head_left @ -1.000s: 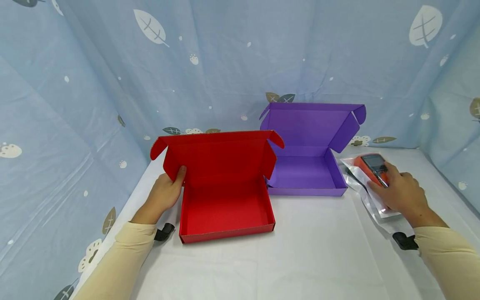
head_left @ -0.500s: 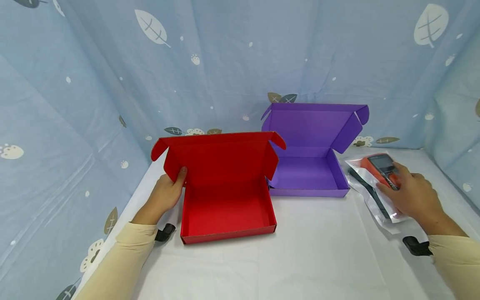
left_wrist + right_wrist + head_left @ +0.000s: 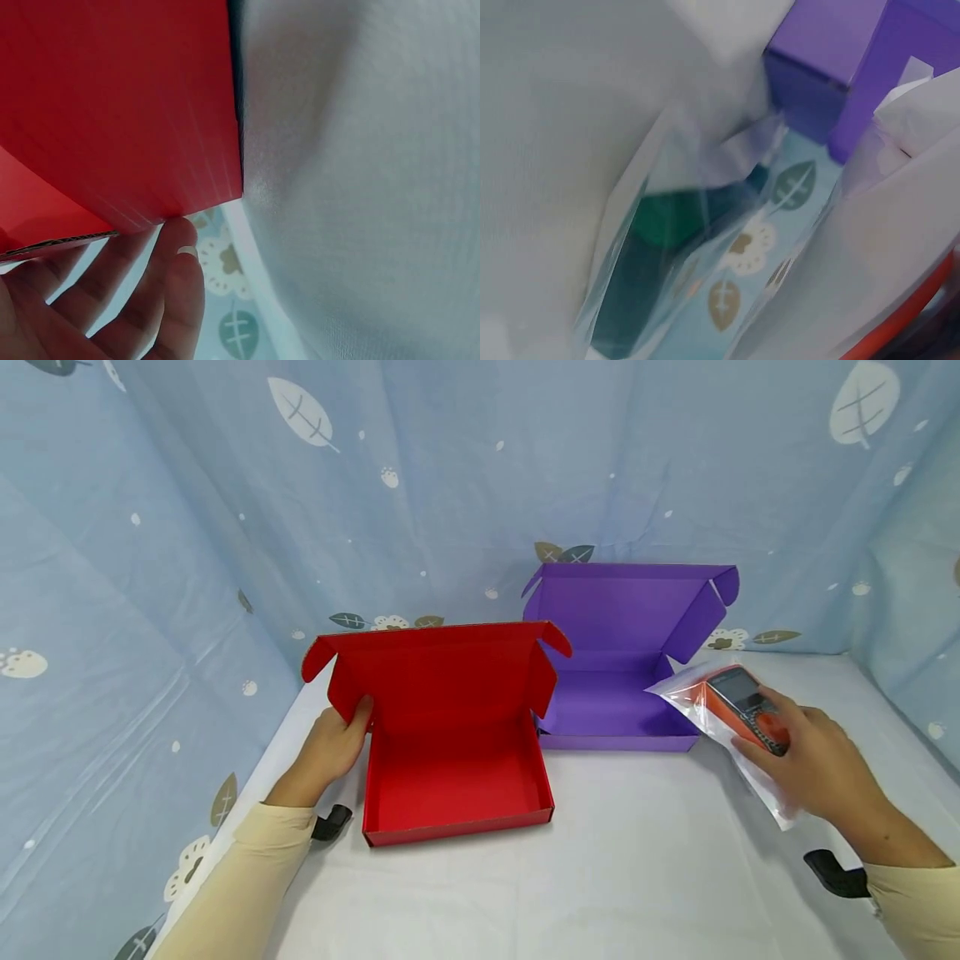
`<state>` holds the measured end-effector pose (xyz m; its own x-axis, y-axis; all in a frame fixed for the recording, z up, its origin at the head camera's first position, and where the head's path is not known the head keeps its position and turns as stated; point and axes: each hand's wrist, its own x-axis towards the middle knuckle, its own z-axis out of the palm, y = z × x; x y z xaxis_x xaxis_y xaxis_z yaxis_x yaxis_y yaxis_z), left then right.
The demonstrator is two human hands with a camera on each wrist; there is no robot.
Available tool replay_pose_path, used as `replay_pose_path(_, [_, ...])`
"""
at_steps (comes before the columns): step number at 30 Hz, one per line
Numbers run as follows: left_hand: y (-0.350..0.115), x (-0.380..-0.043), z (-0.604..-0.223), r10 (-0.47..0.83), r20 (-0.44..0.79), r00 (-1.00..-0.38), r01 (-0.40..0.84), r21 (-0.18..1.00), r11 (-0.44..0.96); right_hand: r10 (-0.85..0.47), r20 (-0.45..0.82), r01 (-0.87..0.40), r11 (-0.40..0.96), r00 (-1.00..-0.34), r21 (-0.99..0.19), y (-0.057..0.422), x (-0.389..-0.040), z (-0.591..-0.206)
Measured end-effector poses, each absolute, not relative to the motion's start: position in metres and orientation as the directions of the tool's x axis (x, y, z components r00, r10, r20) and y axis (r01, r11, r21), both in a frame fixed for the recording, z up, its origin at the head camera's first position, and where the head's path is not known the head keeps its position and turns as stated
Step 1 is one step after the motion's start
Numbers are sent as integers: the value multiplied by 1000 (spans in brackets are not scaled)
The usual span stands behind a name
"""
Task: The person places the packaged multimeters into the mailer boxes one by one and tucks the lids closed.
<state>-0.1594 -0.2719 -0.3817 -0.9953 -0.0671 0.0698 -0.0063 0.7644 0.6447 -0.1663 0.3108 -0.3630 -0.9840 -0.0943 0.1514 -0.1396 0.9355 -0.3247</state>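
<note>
The open red box [image 3: 459,777] sits left of centre in the head view. My left hand [image 3: 333,745] grips its left side at the raised lid, thumb on the inside; the left wrist view shows the fingers [image 3: 174,289] at the box's outer edge. On the right, my right hand [image 3: 813,760] holds an orange multimeter [image 3: 738,697] in a clear plastic bag [image 3: 686,689], tilted and raised over the table. The bag's corner overlaps the purple box. In the right wrist view, a dark green item [image 3: 660,225] shows through clear plastic beneath the hand.
An open purple box [image 3: 615,706] stands behind and right of the red one, its lid upright near the leaf-patterned blue curtain [image 3: 450,485]. White cloth [image 3: 615,860] covers the table. Black straps [image 3: 834,875] show at both wrists.
My right hand has shifted slightly right, then lifted the bagged multimeter off the table and tilted it. The dark strip beside it has gone from the head view. My left hand stays on the red box.
</note>
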Motion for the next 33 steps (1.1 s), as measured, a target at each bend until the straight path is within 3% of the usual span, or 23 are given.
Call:
replay_pose_path(13, [-271, -160, -380, -81, 47, -996, -32, 637, 770, -188, 212, -249, 915, -959, -316, 273, -140, -364])
replay_pose_path(21, [-272, -160, -379, -88, 36, -995, -45, 640, 767, -264, 313, -357, 888, -912, -291, 255, -126, -362])
replay_pose_path(33, [-270, -161, -381, -81, 32, -996, -44, 624, 780, -329, 306, -419, 856, -893, -302, 232, -107, -359])
